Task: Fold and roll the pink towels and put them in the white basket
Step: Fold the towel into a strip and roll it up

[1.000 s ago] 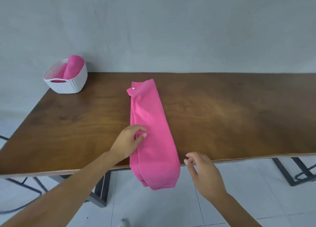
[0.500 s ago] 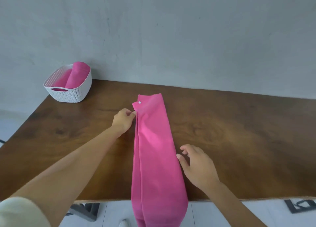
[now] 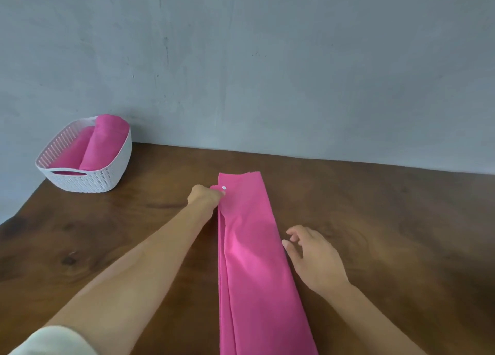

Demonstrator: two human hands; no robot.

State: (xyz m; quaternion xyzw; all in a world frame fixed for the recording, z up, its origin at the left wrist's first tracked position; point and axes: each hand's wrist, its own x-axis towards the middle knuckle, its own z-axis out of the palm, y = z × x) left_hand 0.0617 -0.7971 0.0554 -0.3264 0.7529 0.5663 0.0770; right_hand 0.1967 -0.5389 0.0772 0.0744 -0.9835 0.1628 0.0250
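Head | pink towel [image 3: 251,247] near end cut off | left hand [image 3: 205,197] pinches corner

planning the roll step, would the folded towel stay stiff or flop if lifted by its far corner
Probably floppy: the towel lies flat in thin layers, so it should sag from wherever the left hand pinches it. Likely light, being thin cloth. Pushed, it may bunch or slide on the smooth table, not roll.

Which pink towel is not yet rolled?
The long folded towel lying flat on the table, its far corner pinched by the left hand. The two rolled towels sit in the white basket.
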